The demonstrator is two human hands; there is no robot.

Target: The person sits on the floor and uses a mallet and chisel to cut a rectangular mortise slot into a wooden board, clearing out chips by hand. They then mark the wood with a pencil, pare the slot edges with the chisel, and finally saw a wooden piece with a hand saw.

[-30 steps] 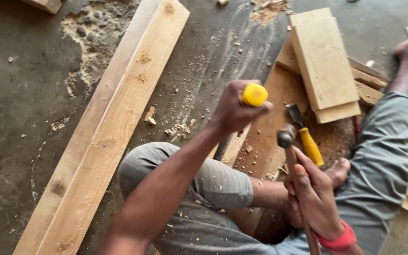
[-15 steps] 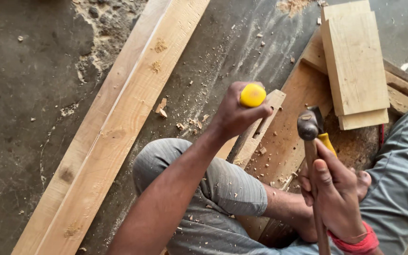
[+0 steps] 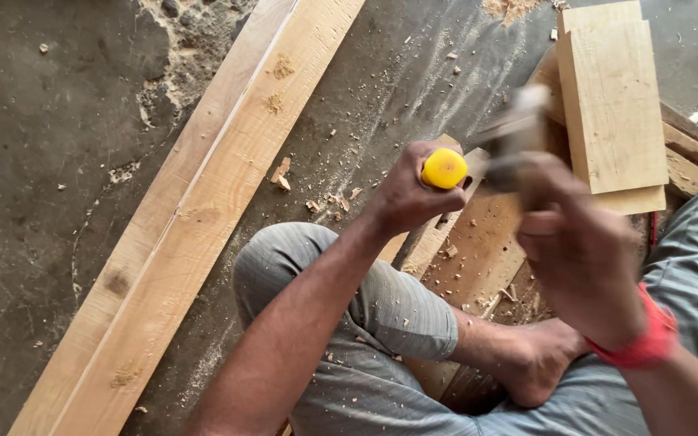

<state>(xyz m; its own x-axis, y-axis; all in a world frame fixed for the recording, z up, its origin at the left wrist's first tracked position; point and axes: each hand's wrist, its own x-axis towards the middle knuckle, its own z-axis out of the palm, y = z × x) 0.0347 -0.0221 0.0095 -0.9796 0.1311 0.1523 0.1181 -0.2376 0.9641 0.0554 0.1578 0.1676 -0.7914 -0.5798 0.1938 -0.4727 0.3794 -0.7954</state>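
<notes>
Dusty floor [image 3: 58, 161], long plank [image 3: 195, 210]. Left hand [image 3: 405, 194] gripped yellow-capped chisel [image 3: 444, 169]; right hand [image 3: 579, 250] clutched blurred hammer [image 3: 515, 133].

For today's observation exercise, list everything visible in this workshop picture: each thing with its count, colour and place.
long planks: two, pale wood, side by side on the floor, left
short boards: stack, exact count unclear, pale wood, upper right
narrow wood strip: one, light brown, under the chisel
chisel handle: one, yellow, centre
hammer: one, blurred, grey, right of the chisel
wood chips: many, tan, scattered on the dark floor
wristband: one, red, right wrist
left hand: grip on the chisel handle
right hand: grip on the hammer
foot: one, bare, lower centre
</notes>
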